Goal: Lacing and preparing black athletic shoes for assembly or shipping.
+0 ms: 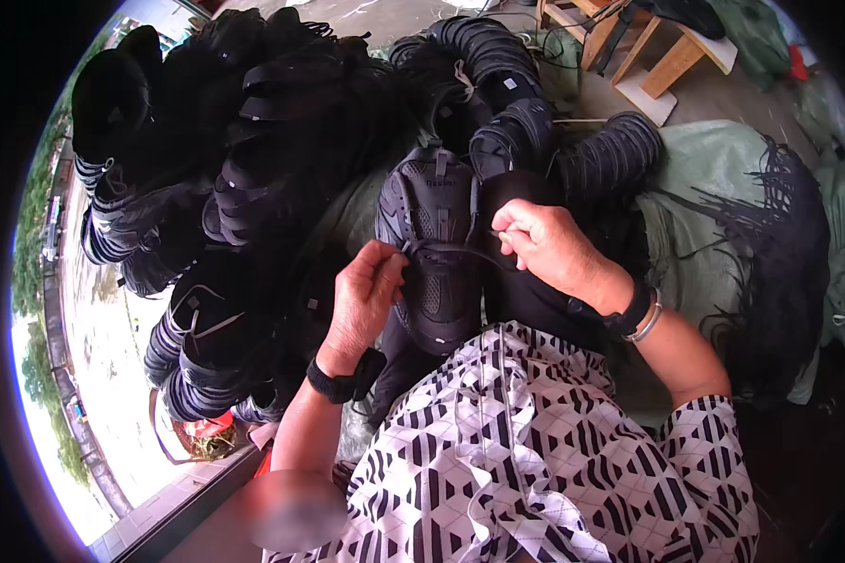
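Lower end of the black shoe upper [437, 253] hidden behind the patterned garment [535, 460]; left hand [364, 298] fingertips concealed against it.

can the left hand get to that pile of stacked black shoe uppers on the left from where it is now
Probably yes. The left hand is pinching a lace on the black shoe upper in the lap, and the stacked black uppers lie just beside that wrist with nothing between. It would have to let go of the lace first.

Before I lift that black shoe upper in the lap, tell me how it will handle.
The shoe upper probably flops: it drapes over the lap with no sole showing. It likely weighs little, being thin perforated panels. The cord pinched between the left hand and right hand may trail or snag.
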Demonstrator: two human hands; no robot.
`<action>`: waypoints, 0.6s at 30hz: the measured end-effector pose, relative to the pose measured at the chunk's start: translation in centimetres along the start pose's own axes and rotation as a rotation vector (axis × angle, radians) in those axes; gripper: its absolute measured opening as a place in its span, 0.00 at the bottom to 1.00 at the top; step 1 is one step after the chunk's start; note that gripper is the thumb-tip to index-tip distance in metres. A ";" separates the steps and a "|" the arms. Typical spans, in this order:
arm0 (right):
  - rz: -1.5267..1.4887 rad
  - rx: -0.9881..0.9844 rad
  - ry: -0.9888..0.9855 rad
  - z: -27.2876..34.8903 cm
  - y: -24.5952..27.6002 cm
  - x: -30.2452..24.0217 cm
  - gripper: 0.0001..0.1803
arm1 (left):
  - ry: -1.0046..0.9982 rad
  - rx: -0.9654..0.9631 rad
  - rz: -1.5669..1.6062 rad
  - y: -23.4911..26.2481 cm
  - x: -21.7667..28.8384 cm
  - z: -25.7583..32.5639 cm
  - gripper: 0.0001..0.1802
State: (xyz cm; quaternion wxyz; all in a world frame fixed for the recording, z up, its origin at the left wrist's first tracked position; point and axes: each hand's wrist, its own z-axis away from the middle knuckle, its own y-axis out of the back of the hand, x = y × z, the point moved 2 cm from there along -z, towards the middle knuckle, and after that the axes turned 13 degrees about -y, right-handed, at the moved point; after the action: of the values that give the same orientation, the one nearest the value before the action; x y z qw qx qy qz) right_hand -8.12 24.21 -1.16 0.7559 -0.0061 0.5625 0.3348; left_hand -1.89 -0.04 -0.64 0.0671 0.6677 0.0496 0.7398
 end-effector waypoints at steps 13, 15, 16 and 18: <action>-0.026 0.020 -0.116 0.7 0.0 -1.1 0.03 | 0.140 0.008 0.111 0.2 0.0 -0.1 0.15; -0.172 0.058 0.029 0.6 0.4 -0.3 0.09 | 0.161 0.021 0.165 0.1 -0.2 -0.3 0.14; -0.229 0.041 -0.058 0.8 0.9 -0.3 0.13 | 0.166 0.028 0.209 0.1 -0.5 -0.3 0.14; -0.296 -0.059 -0.131 0.7 1.1 0.3 0.12 | 0.173 0.035 0.255 0.0 -0.6 -0.3 0.13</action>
State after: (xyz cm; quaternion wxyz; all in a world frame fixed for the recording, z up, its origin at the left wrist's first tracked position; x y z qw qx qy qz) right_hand -8.01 25.51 -0.78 0.8315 -0.0891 0.4950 0.2357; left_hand -2.14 -0.16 -1.25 -0.0434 0.6033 -0.0170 0.7962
